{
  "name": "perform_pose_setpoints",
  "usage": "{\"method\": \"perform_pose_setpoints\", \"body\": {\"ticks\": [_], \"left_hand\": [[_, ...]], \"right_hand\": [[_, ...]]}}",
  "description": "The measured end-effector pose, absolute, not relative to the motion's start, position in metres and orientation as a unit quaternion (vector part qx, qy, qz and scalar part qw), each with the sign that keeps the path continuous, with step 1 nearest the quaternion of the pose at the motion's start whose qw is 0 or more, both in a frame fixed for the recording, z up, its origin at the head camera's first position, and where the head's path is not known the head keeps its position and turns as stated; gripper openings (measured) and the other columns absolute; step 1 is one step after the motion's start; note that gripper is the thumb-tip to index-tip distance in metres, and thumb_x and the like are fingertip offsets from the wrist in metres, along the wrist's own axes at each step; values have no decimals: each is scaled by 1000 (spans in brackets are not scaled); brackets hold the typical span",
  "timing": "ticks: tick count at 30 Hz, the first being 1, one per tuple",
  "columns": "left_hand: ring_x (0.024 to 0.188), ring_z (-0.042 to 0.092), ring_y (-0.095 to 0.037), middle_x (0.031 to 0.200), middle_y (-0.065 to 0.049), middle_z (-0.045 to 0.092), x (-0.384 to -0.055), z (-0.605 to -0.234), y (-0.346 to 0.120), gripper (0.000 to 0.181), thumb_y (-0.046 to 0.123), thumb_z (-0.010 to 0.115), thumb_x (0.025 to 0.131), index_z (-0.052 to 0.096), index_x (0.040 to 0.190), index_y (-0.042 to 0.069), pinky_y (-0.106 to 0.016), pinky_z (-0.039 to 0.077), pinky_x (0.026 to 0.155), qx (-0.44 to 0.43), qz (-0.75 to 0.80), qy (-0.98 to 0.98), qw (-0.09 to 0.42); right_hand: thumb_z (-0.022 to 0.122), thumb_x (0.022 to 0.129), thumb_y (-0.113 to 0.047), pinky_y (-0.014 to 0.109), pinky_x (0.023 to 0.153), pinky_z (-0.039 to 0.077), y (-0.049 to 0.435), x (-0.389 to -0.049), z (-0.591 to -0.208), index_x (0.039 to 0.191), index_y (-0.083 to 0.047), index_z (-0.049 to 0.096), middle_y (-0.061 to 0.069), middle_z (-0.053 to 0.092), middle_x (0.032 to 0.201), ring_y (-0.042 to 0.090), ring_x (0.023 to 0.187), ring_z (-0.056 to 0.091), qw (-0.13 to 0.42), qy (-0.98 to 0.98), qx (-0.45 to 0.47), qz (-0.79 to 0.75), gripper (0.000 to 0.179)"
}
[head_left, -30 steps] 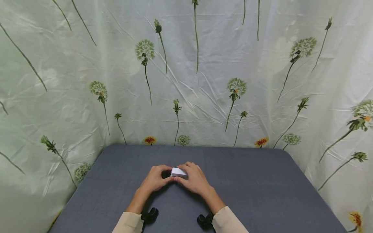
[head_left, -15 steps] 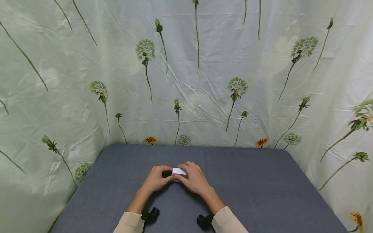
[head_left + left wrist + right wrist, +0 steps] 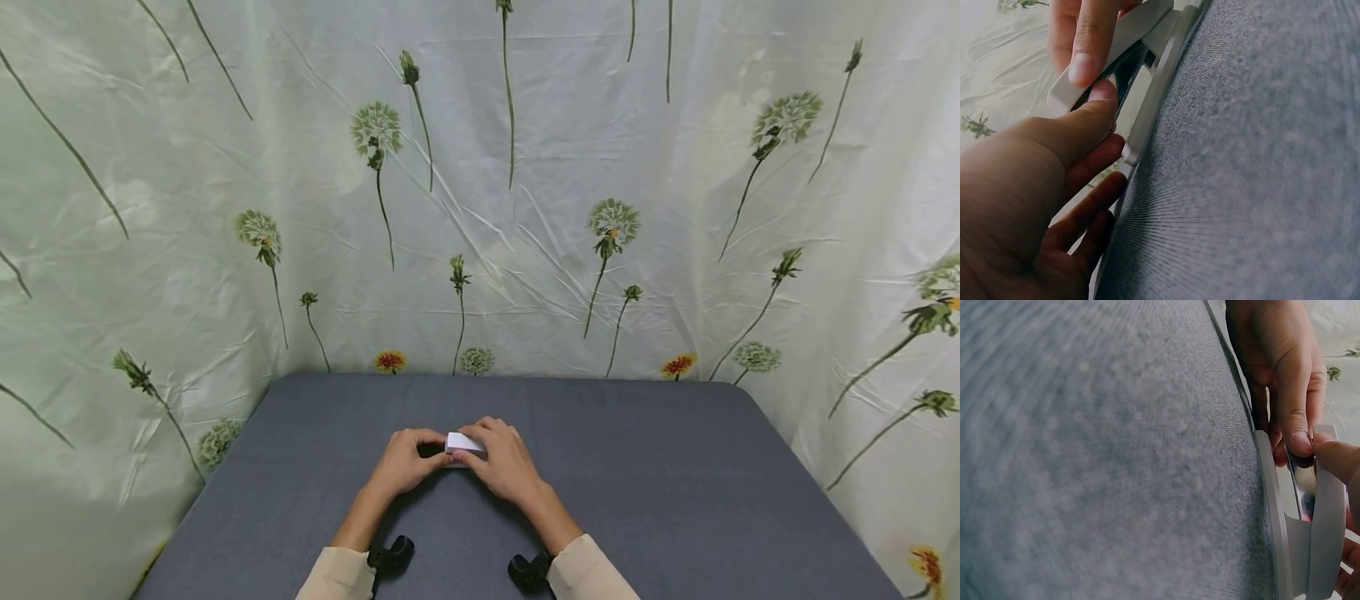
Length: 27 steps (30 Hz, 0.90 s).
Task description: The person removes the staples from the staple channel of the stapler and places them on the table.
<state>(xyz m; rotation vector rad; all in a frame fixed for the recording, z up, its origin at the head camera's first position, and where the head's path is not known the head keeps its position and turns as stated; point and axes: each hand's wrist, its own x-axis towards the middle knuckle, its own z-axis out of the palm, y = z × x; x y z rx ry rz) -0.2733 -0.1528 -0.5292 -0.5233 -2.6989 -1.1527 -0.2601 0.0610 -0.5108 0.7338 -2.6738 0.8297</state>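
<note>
A white stapler (image 3: 467, 442) stands on the dark grey table between both hands. My left hand (image 3: 402, 461) is at its left end. In the left wrist view, the left thumb presses the tip of the metal staple magazine (image 3: 1125, 75), with the index finger opposite, by the end of the stapler's base (image 3: 1159, 87). My right hand (image 3: 506, 463) grips the stapler's upper arm (image 3: 1330, 531) between thumb and fingers. The upper arm, magazine and base spread apart like a wedge, joined at the right end. In the head view, the right fingers hide that end.
The grey cloth-covered table (image 3: 637, 467) stretches out around the hands. Behind it hangs a pale curtain (image 3: 540, 275) printed with dandelions. A black wrist mount (image 3: 392, 557) is on the left forearm, and another black wrist mount (image 3: 528, 571) is on the right.
The right thumb has risen slightly along the stapler's side, and a strip of the base shows below it. Both hands stay in place, while the head view shifts a little.
</note>
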Motion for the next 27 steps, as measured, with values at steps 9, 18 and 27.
{"method": "perform_pose_setpoints", "body": {"ticks": [9, 18, 27], "left_hand": [[101, 74, -18, 103, 5, 79, -273, -529, -153, 18, 31, 86, 85, 83, 102, 23, -45, 56, 92, -178, -377, -905, 84], [98, 73, -16, 99, 9, 79, -273, -528, -153, 17, 38, 87, 83, 82, 95, 27, -43, 56, 90, -170, -388, -902, 84], [98, 73, -16, 99, 9, 79, -273, -528, -152, 19, 39, 85, 85, 83, 98, 26, -44, 56, 91, -171, -383, -904, 85]], "right_hand": [[72, 96, -40, 37, 87, 46, 63, -258, -510, 126, -24, 73, -4, 69, 113, 13, 99, 60, 120, -914, 248, 297, 34], [71, 97, -41, 42, 92, 48, 66, -256, -505, 127, -22, 72, -3, 69, 116, 15, 105, 63, 133, -908, 242, 314, 36], [68, 98, -42, 43, 92, 48, 71, -254, -500, 132, -23, 70, -2, 70, 119, 15, 106, 64, 131, -903, 238, 333, 39]]}}
